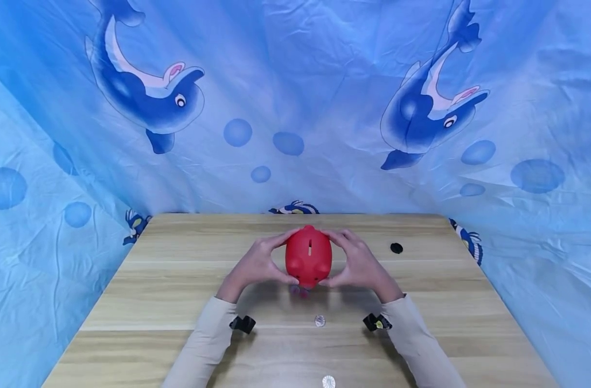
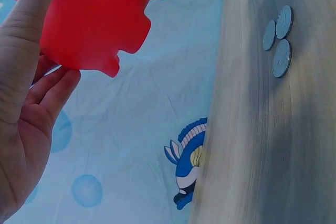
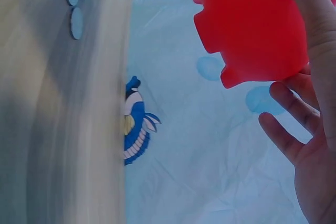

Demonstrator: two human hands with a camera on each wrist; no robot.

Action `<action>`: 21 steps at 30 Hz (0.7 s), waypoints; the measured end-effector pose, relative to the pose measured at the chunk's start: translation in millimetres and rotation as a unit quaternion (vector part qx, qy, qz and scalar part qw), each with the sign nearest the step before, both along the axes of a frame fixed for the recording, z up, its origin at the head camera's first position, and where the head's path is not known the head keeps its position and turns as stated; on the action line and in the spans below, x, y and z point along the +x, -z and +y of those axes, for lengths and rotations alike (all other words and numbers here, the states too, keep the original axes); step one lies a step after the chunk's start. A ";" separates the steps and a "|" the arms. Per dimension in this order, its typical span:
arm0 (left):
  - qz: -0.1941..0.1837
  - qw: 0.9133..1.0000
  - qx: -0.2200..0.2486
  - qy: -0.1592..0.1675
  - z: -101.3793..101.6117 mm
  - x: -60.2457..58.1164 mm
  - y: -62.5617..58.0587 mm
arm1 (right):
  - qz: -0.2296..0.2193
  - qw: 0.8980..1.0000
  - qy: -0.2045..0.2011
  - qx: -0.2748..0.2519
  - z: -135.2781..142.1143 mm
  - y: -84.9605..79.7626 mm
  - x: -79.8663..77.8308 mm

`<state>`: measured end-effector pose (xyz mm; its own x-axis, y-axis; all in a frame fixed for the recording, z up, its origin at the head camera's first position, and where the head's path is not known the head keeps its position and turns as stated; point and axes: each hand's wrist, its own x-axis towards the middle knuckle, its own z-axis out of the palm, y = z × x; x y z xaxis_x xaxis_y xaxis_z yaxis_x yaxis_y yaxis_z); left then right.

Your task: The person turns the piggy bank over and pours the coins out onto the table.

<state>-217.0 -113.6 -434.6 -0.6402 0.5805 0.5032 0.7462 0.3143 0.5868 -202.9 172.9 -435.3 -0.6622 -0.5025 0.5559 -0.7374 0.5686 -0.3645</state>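
Note:
A red piggy bank (image 1: 308, 264) is held up above the wooden table between both hands, slot upward and snout toward me. My left hand (image 1: 262, 262) grips one side of it, thumb near the snout and fingers toward the rear. On the opposite side my right hand (image 1: 355, 261) grips it in the same way. Both wrist views show the bank's short feet (image 2: 137, 34) hanging clear of the tabletop. Below it lie several silver coins, one coin (image 1: 320, 320) nearer me and another coin (image 1: 328, 381) at the bottom of the head view.
A small black disc (image 1: 396, 248) lies on the wooden table (image 1: 179, 280), right of the hands. Blue cloth printed with dolphins (image 1: 150, 91) hangs behind the table and along its sides. A black wrist camera (image 1: 243, 324) sits at the left cuff, another camera (image 1: 376, 322) at the right.

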 end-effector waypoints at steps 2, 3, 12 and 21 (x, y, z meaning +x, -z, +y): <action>0.000 1.000 0.005 0.005 0.5 1.0 -1.1 | 0.012 1.000 -0.004 0.001 0.2 -2.8 1.0; 0.000 1.000 0.007 0.007 0.7 1.3 -1.5 | 0.015 1.000 -0.005 0.002 0.3 -4.0 1.5; -0.037 0.998 0.031 0.029 2.1 -0.8 -4.8 | 0.015 1.000 -0.008 0.001 1.5 -10.7 4.3; -0.063 0.997 0.040 0.035 0.8 2.2 -5.9 | 0.009 1.000 -0.019 -0.011 2.3 -13.5 8.4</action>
